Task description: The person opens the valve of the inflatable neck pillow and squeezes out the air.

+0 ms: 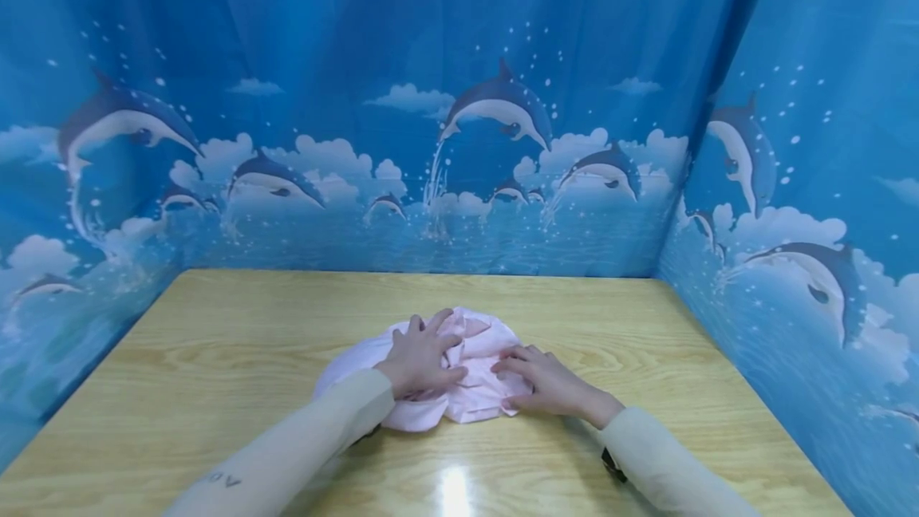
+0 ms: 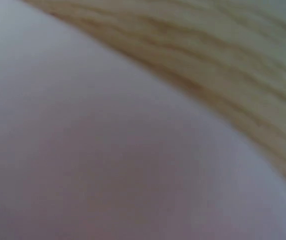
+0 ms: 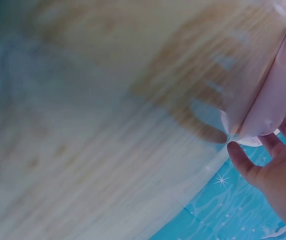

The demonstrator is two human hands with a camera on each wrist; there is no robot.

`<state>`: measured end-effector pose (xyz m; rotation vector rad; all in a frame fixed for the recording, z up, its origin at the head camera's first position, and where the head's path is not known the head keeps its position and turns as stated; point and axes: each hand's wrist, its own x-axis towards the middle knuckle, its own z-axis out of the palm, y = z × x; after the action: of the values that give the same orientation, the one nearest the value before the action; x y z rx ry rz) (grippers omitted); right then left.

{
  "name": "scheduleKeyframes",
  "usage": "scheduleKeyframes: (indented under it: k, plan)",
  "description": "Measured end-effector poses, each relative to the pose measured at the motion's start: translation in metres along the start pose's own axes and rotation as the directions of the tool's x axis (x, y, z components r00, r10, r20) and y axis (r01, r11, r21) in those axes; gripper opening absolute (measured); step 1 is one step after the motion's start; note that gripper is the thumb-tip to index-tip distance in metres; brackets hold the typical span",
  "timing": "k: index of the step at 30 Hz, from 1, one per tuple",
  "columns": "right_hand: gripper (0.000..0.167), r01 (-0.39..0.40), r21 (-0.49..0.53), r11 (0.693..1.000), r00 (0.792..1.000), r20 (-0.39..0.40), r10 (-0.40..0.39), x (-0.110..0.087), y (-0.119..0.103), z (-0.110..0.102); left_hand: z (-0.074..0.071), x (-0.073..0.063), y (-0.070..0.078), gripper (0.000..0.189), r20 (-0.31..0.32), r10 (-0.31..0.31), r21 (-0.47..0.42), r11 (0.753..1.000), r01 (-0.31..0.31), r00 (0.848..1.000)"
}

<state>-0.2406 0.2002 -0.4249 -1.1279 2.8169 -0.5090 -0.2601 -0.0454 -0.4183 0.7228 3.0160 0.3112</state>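
A pale pink cloth (image 1: 477,389) lies in a crumpled, rounded heap on the table, with folds gathered at its middle. Over the heap's middle rests my left hand (image 1: 424,357), its fingers spread across the fabric. At the right edge is my right hand (image 1: 553,385), fingers lightly bent and touching the cloth, thumb low by the tabletop. In the right wrist view, the thumb and fingers of this hand (image 3: 283,180) stand apart beside the bulging cloth (image 3: 268,112). The left wrist view is mostly filled by blurred pink fabric (image 2: 108,150), and the left fingers are hidden there.
The glossy wood-grain table (image 1: 251,325) extends around the cloth and reflects a bright light near its front. Blue curtains (image 1: 345,62) printed with dolphins and clouds stand along its back and both sides.
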Motion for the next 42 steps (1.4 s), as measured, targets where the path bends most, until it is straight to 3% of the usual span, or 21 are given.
scheduleKeyframes:
  k: [5,12,20,28,36,42]
  plan:
    - [0.05,-0.024,-0.003,1.0,1.0,0.002,0.024,-0.0002,0.0002,0.0006,0.001,0.0012,-0.003,0.064,0.041,0.033,0.008,0.999,-0.033,0.999]
    - [0.053,-0.036,-0.02,0.999,0.999,-0.023,0.036,-0.0014,-0.0021,-0.0008,0.0021,0.0038,-0.005,0.067,0.088,0.021,0.024,0.999,-0.023,0.996]
    - [0.059,-0.063,-0.018,0.998,0.998,-0.019,0.062,-0.0032,-0.003,-0.0018,0.0017,0.0018,-0.0033,0.067,0.072,0.028,0.039,0.999,-0.031,0.997]
    - [0.056,-0.07,-0.032,0.997,0.998,-0.002,0.07,-0.0025,-0.0017,-0.0005,0.0055,0.0004,-0.0058,0.082,0.046,0.022,0.036,0.999,-0.024,0.999]
    - [0.053,-0.093,-0.041,0.995,0.996,0.006,0.093,-0.0012,-0.0027,-0.0013,0.0065,0.0024,-0.0054,0.075,0.014,0.019,0.047,0.999,-0.019,1.0]
    - [0.053,-0.089,-0.038,0.995,0.996,-0.001,0.089,-0.0003,-0.0038,-0.0032,0.0039,0.0039,-0.0049,0.072,0.033,0.018,0.026,0.999,-0.019,0.999]
